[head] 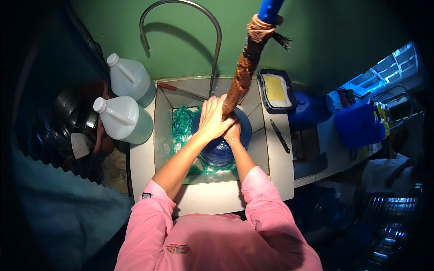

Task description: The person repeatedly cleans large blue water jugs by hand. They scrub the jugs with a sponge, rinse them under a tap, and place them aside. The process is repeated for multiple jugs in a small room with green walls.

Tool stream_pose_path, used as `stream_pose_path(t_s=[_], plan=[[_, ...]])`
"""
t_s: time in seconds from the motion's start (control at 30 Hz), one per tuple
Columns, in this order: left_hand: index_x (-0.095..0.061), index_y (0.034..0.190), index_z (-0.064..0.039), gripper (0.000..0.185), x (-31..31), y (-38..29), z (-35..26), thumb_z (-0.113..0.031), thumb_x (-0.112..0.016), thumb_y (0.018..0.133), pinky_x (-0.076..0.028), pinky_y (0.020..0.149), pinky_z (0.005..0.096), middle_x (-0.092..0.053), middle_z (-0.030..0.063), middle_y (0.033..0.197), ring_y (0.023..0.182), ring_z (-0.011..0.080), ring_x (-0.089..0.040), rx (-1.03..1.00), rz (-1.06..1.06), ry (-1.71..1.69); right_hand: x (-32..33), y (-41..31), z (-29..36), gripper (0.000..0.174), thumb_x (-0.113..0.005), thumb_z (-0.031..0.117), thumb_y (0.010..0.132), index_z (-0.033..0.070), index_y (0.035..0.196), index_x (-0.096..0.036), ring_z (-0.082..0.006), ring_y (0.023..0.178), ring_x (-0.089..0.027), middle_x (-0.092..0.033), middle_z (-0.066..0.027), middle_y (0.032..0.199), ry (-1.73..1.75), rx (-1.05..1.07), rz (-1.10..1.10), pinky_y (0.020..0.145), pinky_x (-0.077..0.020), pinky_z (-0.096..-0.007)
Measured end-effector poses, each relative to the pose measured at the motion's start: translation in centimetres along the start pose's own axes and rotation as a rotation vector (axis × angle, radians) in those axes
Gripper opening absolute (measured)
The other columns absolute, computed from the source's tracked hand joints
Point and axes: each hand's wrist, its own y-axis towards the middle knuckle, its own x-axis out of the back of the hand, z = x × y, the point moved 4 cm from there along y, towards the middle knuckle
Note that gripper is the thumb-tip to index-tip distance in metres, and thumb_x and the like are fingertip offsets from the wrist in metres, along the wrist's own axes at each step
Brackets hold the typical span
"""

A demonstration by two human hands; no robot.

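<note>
A blue water jug (217, 152) stands in the tiled sink (257, 142), on green netting (184, 127). Above its top, my left hand (213, 117) and my right hand (233, 130) are together around the lower end of a long pole (242, 73). This pole is wrapped in brown material and tied with cord, and its upper part is blue. My left hand lies over the near side of the wrapping; my right hand is partly hidden beneath it. The pole's lowest end and the jug's mouth are hidden by my hands.
Two whitish plastic jugs (125, 118) stand left of the sink. A red-handled tool (168, 86) lies at its back left corner, below a curved metal faucet (219, 37). To the right are a yellow sponge (275, 90) in a black tray, a black knife (280, 136) and blue containers (356, 123).
</note>
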Motion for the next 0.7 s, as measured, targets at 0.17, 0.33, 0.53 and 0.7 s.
stream_pose_path(t_s=[0.17, 0.33, 0.53, 0.7], plan=[[-0.022, 0.155, 0.002, 0.12, 3.8, 2.2, -2.3, -0.045, -0.086, 0.065, -0.036, 0.114, 0.0494, -0.043, 0.0279, 0.148, 0.136, 0.0415, -0.045, 0.0, -0.074, -0.431, 1.4, 3.6, 1.2, 0.049, -0.081, 0.038, 0.078, 0.002, 0.108, -0.065, -0.0321, 0.097, -0.072, -0.073, -0.0198, 0.1, -0.101, -0.212, 0.1, 0.082, -0.0544, -0.04], [-0.054, 0.134, -0.007, 0.081, 7.6, 6.1, -5.8, -0.049, -0.08, 0.069, -0.041, 0.105, 0.051, -0.062, 0.0209, 0.123, 0.122, 0.0392, -0.055, 0.01, 0.152, -0.081, 2.4, 6.3, 7.8, 0.03, -0.073, 0.021, 0.083, 0.003, 0.106, -0.066, -0.0242, 0.093, -0.07, -0.072, -0.0131, 0.098, 0.122, -0.006, 0.055, 0.08, -0.0531, -0.0384], [-0.064, 0.11, -0.004, 0.054, 8.5, 3.9, -6.2, -0.051, -0.068, 0.085, -0.051, 0.089, 0.0494, -0.068, 0.0234, 0.107, 0.105, 0.0423, -0.064, 0.005, 0.313, -0.168, 3.3, 4.4, 13.8, 0.045, -0.083, 0.014, 0.073, 0.0, 0.112, -0.065, -0.0157, 0.097, -0.067, -0.07, -0.0112, 0.109, 0.383, 0.028, 0.295, 0.085, -0.0545, -0.0332], [-0.065, 0.103, -0.001, 0.048, 8.5, 2.3, -5.4, -0.047, -0.067, 0.087, -0.049, 0.089, 0.0485, -0.068, 0.0242, 0.102, 0.102, 0.0417, -0.064, 0.039, 0.131, -0.181, 3.3, 2.8, 13.1, 0.052, -0.085, 0.012, 0.067, -0.001, 0.112, -0.064, -0.0174, 0.098, -0.065, -0.069, -0.0098, 0.105, 0.295, 0.184, 0.105, 0.09, -0.0514, -0.0338]])
